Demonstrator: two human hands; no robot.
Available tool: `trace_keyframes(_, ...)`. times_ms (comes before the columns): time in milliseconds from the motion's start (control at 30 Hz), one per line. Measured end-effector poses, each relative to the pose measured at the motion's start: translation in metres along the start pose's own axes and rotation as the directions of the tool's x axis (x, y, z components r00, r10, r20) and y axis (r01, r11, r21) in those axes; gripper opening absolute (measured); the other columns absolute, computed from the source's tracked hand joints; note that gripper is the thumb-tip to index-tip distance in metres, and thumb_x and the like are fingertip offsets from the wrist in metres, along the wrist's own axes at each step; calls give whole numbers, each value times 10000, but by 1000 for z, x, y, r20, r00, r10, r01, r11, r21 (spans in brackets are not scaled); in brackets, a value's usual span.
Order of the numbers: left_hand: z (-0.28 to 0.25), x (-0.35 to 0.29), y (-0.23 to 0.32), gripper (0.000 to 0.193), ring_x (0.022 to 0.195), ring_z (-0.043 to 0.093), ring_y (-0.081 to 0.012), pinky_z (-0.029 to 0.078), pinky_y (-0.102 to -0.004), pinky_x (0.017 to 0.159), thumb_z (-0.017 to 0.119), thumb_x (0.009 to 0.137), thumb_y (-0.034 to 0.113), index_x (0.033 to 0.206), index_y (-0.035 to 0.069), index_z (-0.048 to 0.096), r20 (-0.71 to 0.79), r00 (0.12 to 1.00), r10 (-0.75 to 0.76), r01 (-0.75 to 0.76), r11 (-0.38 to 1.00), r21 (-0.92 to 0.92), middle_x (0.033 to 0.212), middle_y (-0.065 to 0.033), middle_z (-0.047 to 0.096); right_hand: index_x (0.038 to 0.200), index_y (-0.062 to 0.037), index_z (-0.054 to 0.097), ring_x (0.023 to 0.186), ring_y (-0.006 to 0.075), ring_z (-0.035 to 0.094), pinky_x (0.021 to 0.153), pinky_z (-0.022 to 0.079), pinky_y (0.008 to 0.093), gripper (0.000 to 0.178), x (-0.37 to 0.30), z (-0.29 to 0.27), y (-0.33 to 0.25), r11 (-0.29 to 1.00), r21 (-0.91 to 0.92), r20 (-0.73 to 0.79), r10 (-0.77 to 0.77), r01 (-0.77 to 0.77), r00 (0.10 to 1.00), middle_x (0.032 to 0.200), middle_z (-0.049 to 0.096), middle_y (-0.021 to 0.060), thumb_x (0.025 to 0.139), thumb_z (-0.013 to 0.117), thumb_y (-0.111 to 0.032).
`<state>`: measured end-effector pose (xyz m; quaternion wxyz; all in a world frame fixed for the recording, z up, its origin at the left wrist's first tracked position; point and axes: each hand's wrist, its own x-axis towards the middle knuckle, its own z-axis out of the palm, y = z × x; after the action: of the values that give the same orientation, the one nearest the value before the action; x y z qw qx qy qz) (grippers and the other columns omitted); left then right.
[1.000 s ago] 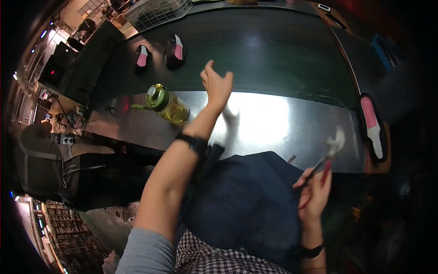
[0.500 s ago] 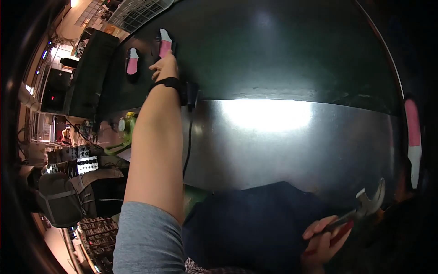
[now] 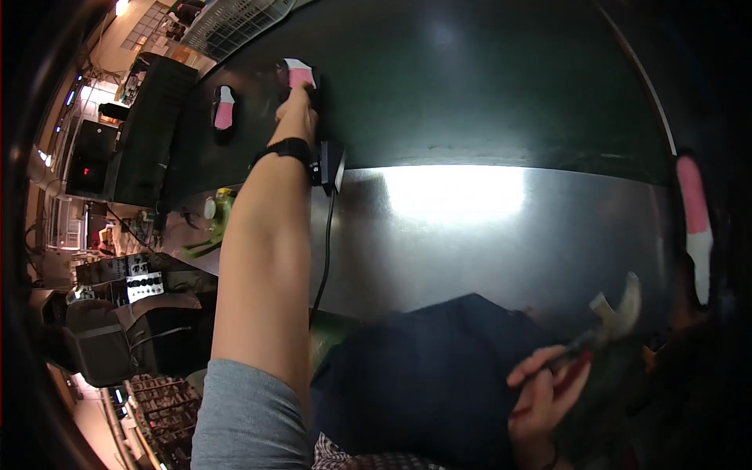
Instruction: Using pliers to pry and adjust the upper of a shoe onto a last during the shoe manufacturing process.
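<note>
My left arm reaches far across to a dark shoe with a pink and white underside. My left hand is closed on its near end, the thumb over the pink part. Left of it, a second such shoe lies on the dark green belt. Low on the right, my right hand is wrapped around red-handled lasting pincers. Their curved metal jaw and hammer-like stub point up and right, slightly blurred. Much of the left hand's grip is hidden behind the hand itself.
A shiny metal ledge runs along the belt's near side. A third pink and white shoe piece stands at the far right. Beside my forearm are a green bottle and a black corded device. A grey crate sits at the back left.
My left hand has closed on the farther shoe, which has shifted slightly right and turned. My right hand and the pincers have moved a little left and up in view.
</note>
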<state>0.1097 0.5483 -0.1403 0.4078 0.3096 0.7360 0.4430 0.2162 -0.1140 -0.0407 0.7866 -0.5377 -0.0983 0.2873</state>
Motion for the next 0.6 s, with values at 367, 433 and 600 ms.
trace_keyframes(367,-198,-303,18,313,897,652,-237,575,-450,842,795,783,216,1040,105,655,935,355,-17,289,953,-92,948,-90,645,1035,-85,462,730,138,582,687,510,283,125,-17,-34,-4,972,32,-101,-227,231,969,946,584,76,987,564,-30)
trace_keyframes(433,-256,-325,10,263,915,662,-271,593,-447,883,759,843,233,1031,72,671,951,300,-75,203,979,13,967,-106,638,962,-76,485,685,92,581,479,398,158,105,-21,-67,-27,944,-75,-149,-329,321,933,940,605,73,978,588,-63)
trace_keyframes(600,-341,-389,-22,233,888,714,-265,637,-432,753,765,810,223,952,38,762,997,68,42,-33,999,-40,944,-140,715,971,-5,579,665,191,566,609,518,324,166,-48,-104,-79,953,-141,64,-262,268,963,817,598,133,1023,575,-162)
